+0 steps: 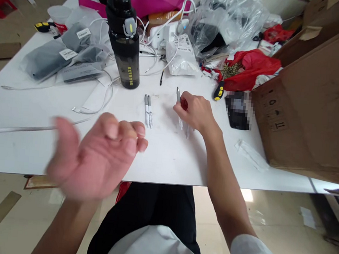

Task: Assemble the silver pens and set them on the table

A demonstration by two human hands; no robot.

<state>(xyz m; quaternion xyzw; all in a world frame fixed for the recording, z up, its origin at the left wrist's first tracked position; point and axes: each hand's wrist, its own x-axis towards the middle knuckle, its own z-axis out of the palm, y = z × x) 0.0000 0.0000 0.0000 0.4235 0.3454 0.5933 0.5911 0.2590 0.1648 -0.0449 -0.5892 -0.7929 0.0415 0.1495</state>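
Note:
My left hand [95, 162] is raised palm up over the front of the table, a little blurred. Its thumb stands apart, its fingers are loosely bent, and nothing lies in it. Over the middle of the table, my right hand [199, 110] is closed with thumb and forefinger around a pen [178, 94] whose grey end sticks up. White pen-like parts [187, 133] show beneath that hand, mostly hidden by it. Between the two hands, a pair of white pens [148, 111] with grey ends lies side by side on the white table [169, 162].
A black bottle [125, 44] stands behind the pens. White cables [103, 101] and bagged dark items [54, 55] lie left. A screwdriver [219, 91], a dark phone-like object [237, 111], a red bag [252, 67] and a cardboard box [314, 100] are right. A thin black stick [161, 78] lies behind.

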